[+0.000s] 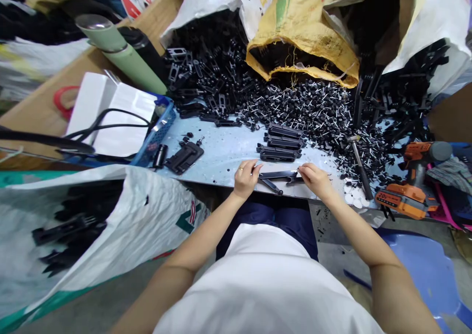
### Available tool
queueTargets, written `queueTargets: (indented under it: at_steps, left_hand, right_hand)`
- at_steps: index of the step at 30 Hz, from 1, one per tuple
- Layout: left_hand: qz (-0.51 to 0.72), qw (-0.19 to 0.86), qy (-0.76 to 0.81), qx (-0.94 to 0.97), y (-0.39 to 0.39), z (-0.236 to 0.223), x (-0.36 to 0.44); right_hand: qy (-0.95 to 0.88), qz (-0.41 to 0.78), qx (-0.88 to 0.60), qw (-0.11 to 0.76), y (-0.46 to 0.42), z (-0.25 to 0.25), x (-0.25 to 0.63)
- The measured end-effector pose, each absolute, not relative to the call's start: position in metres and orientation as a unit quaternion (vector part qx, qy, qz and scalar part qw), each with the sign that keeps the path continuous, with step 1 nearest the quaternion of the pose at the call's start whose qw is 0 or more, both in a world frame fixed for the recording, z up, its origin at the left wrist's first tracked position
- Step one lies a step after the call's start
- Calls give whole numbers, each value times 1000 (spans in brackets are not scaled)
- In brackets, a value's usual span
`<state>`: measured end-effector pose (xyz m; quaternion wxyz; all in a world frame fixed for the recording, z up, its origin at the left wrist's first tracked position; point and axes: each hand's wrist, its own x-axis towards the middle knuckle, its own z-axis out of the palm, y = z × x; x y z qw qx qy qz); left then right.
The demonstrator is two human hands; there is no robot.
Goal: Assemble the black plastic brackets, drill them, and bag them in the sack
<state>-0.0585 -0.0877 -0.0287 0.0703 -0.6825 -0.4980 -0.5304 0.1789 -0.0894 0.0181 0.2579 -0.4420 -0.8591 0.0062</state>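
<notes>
My left hand [246, 179] is closed in a pinch at the left end of a black plastic bar [276, 175] at the table's front edge. Whatever its fingertips hold is too small to make out. At the bar's other end my right hand [316, 180] pinches too, over something small and hidden. A second black arm piece [272, 186] slants down from the bar, close to my left hand. Just beyond the hands, several black folded bracket assemblies [280, 152] lie stacked in a row.
Behind spreads a heap of black-headed screws [309, 107], beside black plastic parts [217, 68] and a yellow sack [302, 29]. To the right lie a hammer [359, 164] and an orange cordless drill [409, 196]. At left are a black fixture [185, 157], a blue basket [157, 127] and an open sack [147, 211].
</notes>
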Motion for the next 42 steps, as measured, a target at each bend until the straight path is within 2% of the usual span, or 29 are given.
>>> queueTargets:
  at_steps: [5, 12, 21, 25, 32, 38, 42]
  left_hand:
    - [-469, 85, -424, -770, -88, -23, -67]
    - [-385, 7, -410, -827, -91, -17, -64]
    - [-427, -59, -434, -791, -104, -41, -66]
    - [-376, -76, -415, -825, -99, -42, -73]
    - [-326, -7, -413, -850, -113, -26, -46]
    - [-182, -85, -450, -870, -100, -11, 4]
    - [-164, -102, -404, -894, -89, -12, 1]
  right_hand:
    - [-863, -9, -450, 227, -93, 21, 178]
    - [-876, -17, -449, 174, -95, 25, 175]
    - [-875, 53, -445, 181, -91, 19, 178]
    - [-876, 68, -435, 195, -90, 15, 179]
    - [-883, 87, -394, 239, -90, -4, 195]
    - [-891, 74, -384, 231, -93, -22, 208]
    - [-920, 73, -336, 188, -89, -24, 214]
